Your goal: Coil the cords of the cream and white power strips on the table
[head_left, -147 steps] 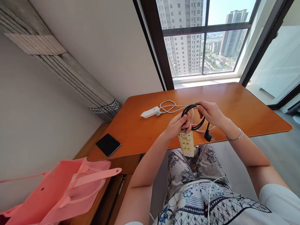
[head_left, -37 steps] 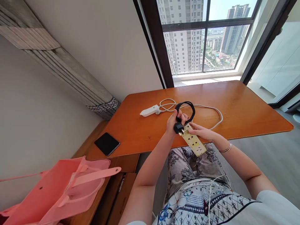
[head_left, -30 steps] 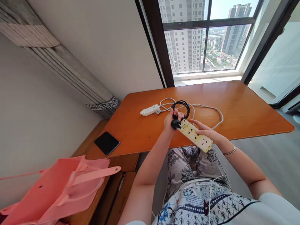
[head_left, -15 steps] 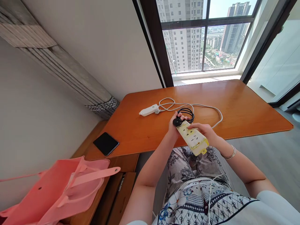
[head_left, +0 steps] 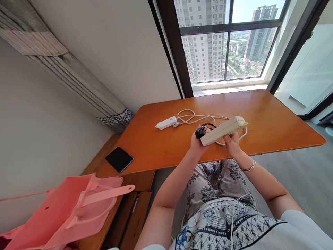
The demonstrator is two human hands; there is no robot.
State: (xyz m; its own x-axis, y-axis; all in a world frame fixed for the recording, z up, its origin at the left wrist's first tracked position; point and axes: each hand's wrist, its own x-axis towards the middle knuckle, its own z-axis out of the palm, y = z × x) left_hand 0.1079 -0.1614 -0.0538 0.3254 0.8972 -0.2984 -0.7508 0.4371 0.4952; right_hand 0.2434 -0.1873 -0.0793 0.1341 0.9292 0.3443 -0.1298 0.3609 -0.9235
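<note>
A yellowed power strip point(head_left: 221, 132) is held up above the table's near edge, its side turned towards me and its sockets out of sight. My left hand point(head_left: 199, 143) grips its left end together with the black plug point(head_left: 200, 132), whose pins point up. Part of a black cable point(head_left: 208, 125) loops behind the strip. From below, my right hand point(head_left: 232, 143) holds the strip near its right end, fingers partly hidden behind it. Beyond my hands a second, white power strip point(head_left: 166, 123) lies on the table with its white cord point(head_left: 187, 116) looped beside it.
The orange-brown wooden table point(head_left: 281, 125) stands against the window point(head_left: 229, 52). A black phone or tablet point(head_left: 119, 159) lies at its left corner. An open pink bag point(head_left: 70, 208) rests on the lower wooden surface at left. A grey curtain point(head_left: 78, 76) hangs along the wall.
The yellowed power strip has been raised and tipped, so its side shows instead of its socket face. Its right end swung up and away from me. My right hand moved underneath it.
</note>
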